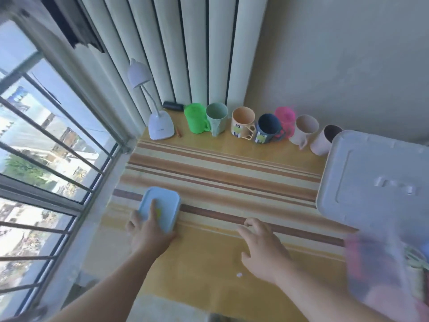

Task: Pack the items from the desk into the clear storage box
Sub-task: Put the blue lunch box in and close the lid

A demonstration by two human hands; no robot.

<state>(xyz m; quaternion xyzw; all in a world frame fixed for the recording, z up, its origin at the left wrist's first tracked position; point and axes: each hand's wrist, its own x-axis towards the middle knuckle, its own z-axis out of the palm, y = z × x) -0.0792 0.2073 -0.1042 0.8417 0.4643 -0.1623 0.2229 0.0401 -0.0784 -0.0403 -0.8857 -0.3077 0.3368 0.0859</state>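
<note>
Storage box (385, 263) sits at your far right, clear-walled and blurred, with coloured things dimly visible inside; its pale grey lid (376, 180) lies just behind it on the desk (204, 270). Your left hand (148, 231) grips a small light-blue lidded container (162, 206) near the desk's left edge, index finger laid across the top, thumb and other fingers wrapped round its near end. Your right hand (262, 247) hovers low over the striped cloth (220, 175), fingers loosely spread and holding nothing; you cannot tell whether it touches the cloth. Along the back of the desk stand seven cups in a row: green (196, 118), pale green (217, 118), orange (243, 123), dark blue (269, 127), pink (286, 120), cream (304, 131) and one with a dark inside (326, 140). A white desk lamp (160, 126) stands at the row's left end, by the window (46, 147).
</note>
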